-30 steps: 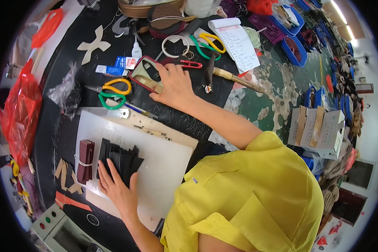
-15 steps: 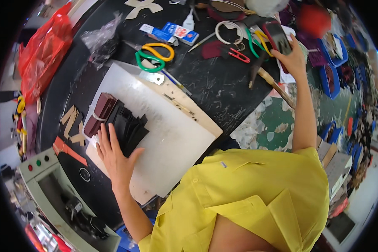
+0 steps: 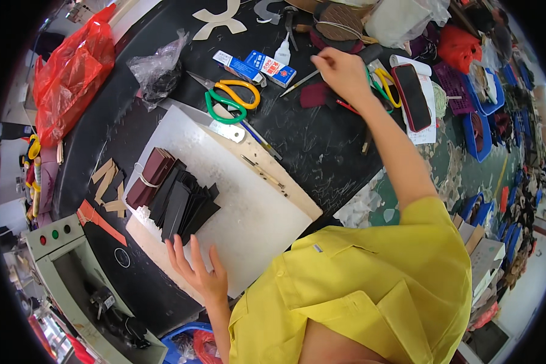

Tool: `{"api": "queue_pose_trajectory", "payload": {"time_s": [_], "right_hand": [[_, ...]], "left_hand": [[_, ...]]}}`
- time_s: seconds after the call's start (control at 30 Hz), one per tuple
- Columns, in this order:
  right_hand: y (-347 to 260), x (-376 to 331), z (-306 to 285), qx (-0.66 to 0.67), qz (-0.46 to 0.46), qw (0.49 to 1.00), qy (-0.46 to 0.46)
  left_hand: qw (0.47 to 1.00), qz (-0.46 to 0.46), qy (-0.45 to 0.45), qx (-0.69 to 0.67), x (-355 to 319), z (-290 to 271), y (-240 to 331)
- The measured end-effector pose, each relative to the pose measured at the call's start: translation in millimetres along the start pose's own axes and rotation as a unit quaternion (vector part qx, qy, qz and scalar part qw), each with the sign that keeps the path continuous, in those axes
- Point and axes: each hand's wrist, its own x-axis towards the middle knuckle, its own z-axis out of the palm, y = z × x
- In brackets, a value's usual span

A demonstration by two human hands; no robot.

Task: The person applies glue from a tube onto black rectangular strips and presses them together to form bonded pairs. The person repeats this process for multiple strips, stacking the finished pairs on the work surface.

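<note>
Maroon and banded in white, a bundle point(image 3: 159, 172) lies by the left edge of the board point(image 3: 258, 227). Beside it, the black strips point(image 3: 185, 203) are loosely fanned, probably light, bendy and apt to slide over one another; a broad hold across the stack's middle should suit better than pinching an end. The left hand point(image 3: 205, 276), fingers spread, grips nothing at their lower end; contact is unclear. Past the board's upper right edge, a bottle point(image 3: 283, 53) and a scrap point(image 3: 313, 95) lie on the table point(image 3: 318, 142). Just right of them, the right hand point(image 3: 346, 74) curls its fingertips together; whether they pinch anything is hidden. Near the table's right edge, a phone point(image 3: 411, 97) rests on a notepad point(image 3: 426, 134).
</note>
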Motion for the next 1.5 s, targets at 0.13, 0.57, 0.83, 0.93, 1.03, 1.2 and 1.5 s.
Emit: {"api": "queue_pose_trajectory", "payload": {"time_s": [0.13,0.57,0.83,0.93,1.03,1.2,1.5], "right_hand": [[-4,39,58,-0.146,0.016,0.989,0.003],[-11,52,68,0.220,0.178,0.957,-0.060],[-112,-69,20,0.420,0.108,0.880,-0.194],[-126,-122,34,0.524,0.106,0.825,-0.183],[-149,-146,41,0.553,0.073,0.809,-0.186],[-163,-155,50,0.531,0.050,0.829,-0.170],[-170,-167,47,0.530,0.061,0.829,-0.167]], "left_hand": [[0.999,-0.025,0.032,-0.018,-33,3,-5],[1.000,-0.002,0.000,0.005,25,7,-20],[0.999,-0.014,-0.025,0.025,37,21,-34],[0.987,-0.096,0.060,-0.112,8,21,-41],[0.922,-0.211,0.095,-0.309,-15,26,-51],[0.885,-0.201,0.108,-0.406,-22,28,-55],[0.780,-0.269,0.150,-0.544,-26,25,-52]]}}
